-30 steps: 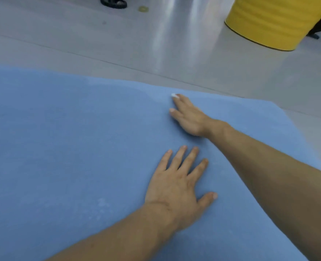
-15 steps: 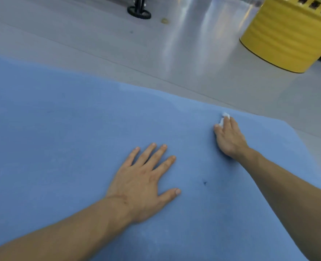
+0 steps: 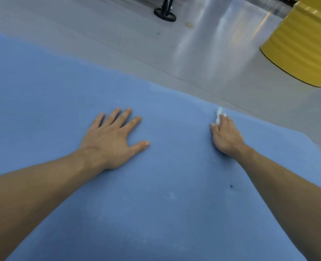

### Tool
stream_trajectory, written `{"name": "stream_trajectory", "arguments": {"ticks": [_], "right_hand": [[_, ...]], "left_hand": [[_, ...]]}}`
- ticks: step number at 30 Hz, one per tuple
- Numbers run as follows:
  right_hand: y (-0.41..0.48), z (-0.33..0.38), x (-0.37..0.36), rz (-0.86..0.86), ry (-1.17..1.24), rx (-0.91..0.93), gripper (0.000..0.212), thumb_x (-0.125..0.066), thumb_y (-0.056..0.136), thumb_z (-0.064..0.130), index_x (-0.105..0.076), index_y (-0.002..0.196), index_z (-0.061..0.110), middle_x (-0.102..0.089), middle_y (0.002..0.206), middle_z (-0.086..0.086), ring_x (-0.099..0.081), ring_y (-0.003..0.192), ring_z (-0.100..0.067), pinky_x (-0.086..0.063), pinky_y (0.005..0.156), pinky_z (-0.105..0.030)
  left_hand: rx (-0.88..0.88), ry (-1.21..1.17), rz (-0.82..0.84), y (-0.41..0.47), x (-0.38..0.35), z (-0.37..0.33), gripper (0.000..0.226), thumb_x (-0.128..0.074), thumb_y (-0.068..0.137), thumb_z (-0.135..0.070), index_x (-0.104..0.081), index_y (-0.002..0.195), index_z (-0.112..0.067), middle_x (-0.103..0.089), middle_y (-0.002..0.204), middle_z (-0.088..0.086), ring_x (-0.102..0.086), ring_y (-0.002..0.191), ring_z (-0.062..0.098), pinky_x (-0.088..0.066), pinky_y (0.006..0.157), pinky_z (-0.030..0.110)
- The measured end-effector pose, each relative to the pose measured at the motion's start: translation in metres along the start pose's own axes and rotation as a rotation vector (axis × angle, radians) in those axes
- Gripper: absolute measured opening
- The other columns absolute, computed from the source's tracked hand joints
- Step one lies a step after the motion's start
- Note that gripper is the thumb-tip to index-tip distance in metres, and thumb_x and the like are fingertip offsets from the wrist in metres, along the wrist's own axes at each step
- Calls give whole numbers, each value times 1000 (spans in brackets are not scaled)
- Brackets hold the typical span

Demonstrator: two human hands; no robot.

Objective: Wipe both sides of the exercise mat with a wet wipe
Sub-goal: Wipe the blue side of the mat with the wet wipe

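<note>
Soft, blurry; glare on floor (image 3: 203,44)

There is one blue mat (image 3: 61,110), from 6 o'clock up to the middle. Two hands are on it: one left hand (image 3: 112,140) toward 9 o'clock and one right hand (image 3: 226,136) toward 3 o'clock. There is one white wet wipe (image 3: 219,114), one dark speck (image 3: 231,186) at 5 o'clock, one yellow barrel (image 3: 303,44) at 2 o'clock, and one black wheel (image 3: 165,14) at 12 o'clock.
</note>
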State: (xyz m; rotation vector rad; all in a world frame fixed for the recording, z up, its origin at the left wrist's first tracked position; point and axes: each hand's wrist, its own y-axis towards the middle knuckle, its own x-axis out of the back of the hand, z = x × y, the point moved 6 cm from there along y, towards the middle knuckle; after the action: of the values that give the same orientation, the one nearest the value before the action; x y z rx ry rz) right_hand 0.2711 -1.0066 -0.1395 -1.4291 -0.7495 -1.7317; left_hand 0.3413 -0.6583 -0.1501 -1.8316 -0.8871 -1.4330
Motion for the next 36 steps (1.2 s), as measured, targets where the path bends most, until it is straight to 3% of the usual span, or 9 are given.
{"name": "stream_trajectory", "arguments": {"ticks": [2,5,9,14,19,22,25,29,36], "right_hand": [[-1,-35,9,-39,11,-154,62,-39,105,39,-28,154,2,-31,159,-20,-30,147,-36,-24,120,-47],[9,-33,7,7,84,-257,68,-38,105,39,-20,156,-3,-20,164,-21,-19,152,-33,-14,125,-44],[38,57,-11,109,48,-24,62,-34,109,35,-26,151,-10,-20,162,-26,-10,154,-33,-5,125,-38],[53,172,-38,217,78,258,64,-34,109,37,-20,156,-4,-14,166,-17,-6,155,-26,-2,124,-32],[53,214,-51,272,33,377,68,-33,107,45,-19,158,3,-9,169,-9,-4,156,-20,-2,126,-36],[51,181,-40,236,-34,289,69,-27,108,46,-10,161,6,-1,171,-4,4,156,-17,2,126,-33],[48,130,-24,129,-69,121,67,-24,107,45,-12,161,8,-5,171,-3,-5,156,-17,-6,125,-36],[41,110,-22,115,70,-81,72,-27,107,43,-1,160,3,3,170,-7,-1,157,-22,-4,126,-38],[54,211,-48,291,123,270,58,-35,108,36,-30,148,-5,-21,162,-17,8,155,-27,-4,125,-43]], "left_hand": [[16,-5,-14,3,4,18,97,2,74,-93,-2,160,-46,7,170,-15,7,157,11,1,127,44],[-4,4,-18,4,7,27,97,3,75,-91,-1,160,-45,7,170,-14,8,157,11,1,127,44],[-14,4,-31,2,5,25,93,2,79,-88,0,161,-42,9,170,-13,9,157,12,4,127,45],[-30,3,-40,1,6,24,90,-3,83,-83,-1,161,-39,8,171,-10,9,157,14,5,127,46],[-42,9,-37,1,7,23,83,-11,91,-81,-1,162,-38,9,171,-10,11,157,14,6,126,46],[-44,8,-32,-1,8,23,81,-13,93,-79,-1,162,-38,9,171,-9,11,157,14,6,126,46],[-48,-1,-27,-2,7,23,81,-14,94,-78,0,162,-38,10,171,-10,12,157,14,6,126,47],[-50,2,-26,-2,6,23,80,-13,94,-78,1,162,-37,11,171,-10,14,156,14,7,126,48],[-80,-14,8,-5,10,25,79,-18,95,-76,-3,162,-38,9,171,-9,12,157,16,5,126,50]]}}
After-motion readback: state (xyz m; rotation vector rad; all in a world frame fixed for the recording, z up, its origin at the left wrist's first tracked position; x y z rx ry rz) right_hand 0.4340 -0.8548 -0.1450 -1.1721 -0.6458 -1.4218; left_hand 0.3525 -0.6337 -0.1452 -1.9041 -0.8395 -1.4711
